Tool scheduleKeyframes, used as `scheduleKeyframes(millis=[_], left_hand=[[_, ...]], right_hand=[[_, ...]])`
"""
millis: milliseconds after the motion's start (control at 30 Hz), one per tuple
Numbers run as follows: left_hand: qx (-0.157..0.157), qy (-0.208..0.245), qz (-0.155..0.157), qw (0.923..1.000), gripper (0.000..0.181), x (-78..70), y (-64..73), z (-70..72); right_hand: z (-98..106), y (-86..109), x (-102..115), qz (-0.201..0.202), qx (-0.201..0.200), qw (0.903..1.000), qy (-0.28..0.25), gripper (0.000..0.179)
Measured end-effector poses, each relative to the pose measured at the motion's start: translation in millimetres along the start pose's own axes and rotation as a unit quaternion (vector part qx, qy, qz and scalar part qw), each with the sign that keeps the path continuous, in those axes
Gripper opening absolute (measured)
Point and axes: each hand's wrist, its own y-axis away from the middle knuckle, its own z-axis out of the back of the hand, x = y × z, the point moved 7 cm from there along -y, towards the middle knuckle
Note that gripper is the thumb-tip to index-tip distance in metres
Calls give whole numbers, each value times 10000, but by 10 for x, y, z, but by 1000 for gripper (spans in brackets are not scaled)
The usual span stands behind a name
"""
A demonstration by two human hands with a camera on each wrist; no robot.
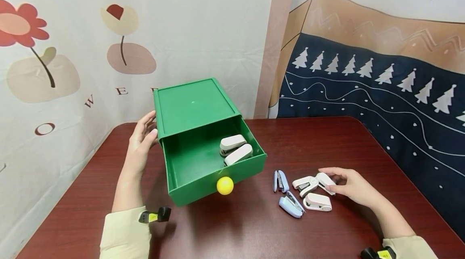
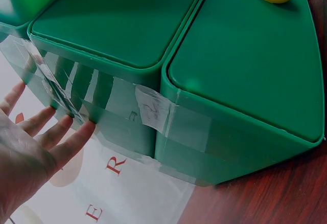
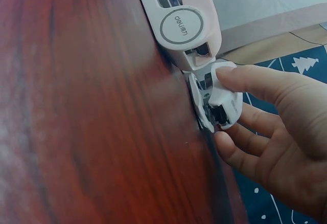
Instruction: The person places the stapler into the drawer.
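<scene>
A green drawer box stands at an angle with its drawer pulled out. Two white staplers lie inside the drawer, toward its right corner. My left hand is at the box's left side, fingers extended, fingertips at the taped green wall in the left wrist view. On the table, my right hand pinches a white stapler, thumb on its top and fingers along the other side. Close by are two more white staplers and two light blue staplers.
The drawer front carries a round yellow knob. The dark red wooden table reaches back to printed cloth hangings. Clear tape runs along the side of the green units in the left wrist view.
</scene>
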Motion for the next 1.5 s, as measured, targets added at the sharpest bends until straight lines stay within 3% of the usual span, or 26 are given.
scheduleKeyframes(millis=[233,533,1100,1500], left_hand=[[-5,6,-1,10000,48,3,3,3],[8,53,-27,10000,48,4,1,2],[11,83,-12,10000,47,3,3,1],[4,-106,-8,9999,48,-11,9,2]], right_hand=[[96,10,42,-145,-416,9983,369,41],[148,4,279,219,-740,9963,389,43],[155,-159,1058,1417,-1123,9835,-84,54],[185,-368,1753,2359,-1037,9652,-438,54]])
